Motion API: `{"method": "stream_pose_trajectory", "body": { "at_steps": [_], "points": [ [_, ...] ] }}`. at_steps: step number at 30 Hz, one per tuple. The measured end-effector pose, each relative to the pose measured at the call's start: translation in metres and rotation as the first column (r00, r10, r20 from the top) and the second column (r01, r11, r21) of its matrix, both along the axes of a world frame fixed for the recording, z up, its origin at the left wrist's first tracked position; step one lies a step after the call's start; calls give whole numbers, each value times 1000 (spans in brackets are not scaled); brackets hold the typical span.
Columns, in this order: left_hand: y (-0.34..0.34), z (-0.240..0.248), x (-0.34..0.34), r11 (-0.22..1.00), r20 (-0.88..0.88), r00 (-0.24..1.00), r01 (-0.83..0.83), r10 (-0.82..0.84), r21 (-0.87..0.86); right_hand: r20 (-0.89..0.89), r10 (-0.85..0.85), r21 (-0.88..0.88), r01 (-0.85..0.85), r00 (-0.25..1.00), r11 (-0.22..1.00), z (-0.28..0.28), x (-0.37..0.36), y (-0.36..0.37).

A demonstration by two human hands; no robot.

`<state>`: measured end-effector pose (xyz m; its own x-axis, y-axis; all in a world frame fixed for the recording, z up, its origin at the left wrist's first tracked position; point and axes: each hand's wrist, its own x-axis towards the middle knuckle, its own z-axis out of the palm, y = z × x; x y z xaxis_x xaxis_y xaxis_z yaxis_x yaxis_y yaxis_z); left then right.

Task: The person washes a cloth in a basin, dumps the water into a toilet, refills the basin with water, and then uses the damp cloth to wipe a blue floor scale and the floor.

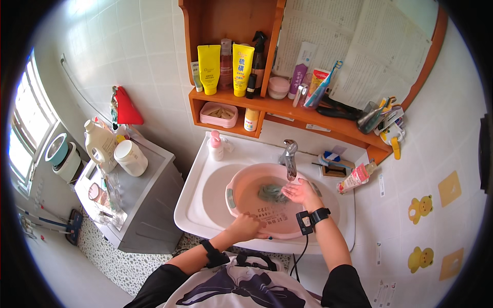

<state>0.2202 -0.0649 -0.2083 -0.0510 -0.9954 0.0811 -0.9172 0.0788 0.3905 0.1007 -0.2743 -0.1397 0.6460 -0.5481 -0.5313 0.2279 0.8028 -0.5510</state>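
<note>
A pink basin with grey grips sits in the white sink. Inside it, a grey-green cloth lies in water toward the far side. My left hand is closed on the basin's near rim, its fingers curled over the edge. Just below the silver faucet, my right hand is held palm up with its fingers apart and nothing in it, near the cloth. Whether water runs from the spout is hard to make out.
A pink-topped pump bottle stands on the sink's back left corner. At the right are a soap dish and a leaning pink-and-white tube. Above hangs a wooden shelf of toiletries. A grey washing machine stands left, bearing bottles.
</note>
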Motion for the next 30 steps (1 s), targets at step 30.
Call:
{"method": "stream_pose_trajectory", "body": {
  "at_steps": [30],
  "points": [
    [-3,-4,-3,1000,47,999,13,-12,-17,-803,-28,-595,-803,595,-17,-132,-78,-9]
  ]
}}
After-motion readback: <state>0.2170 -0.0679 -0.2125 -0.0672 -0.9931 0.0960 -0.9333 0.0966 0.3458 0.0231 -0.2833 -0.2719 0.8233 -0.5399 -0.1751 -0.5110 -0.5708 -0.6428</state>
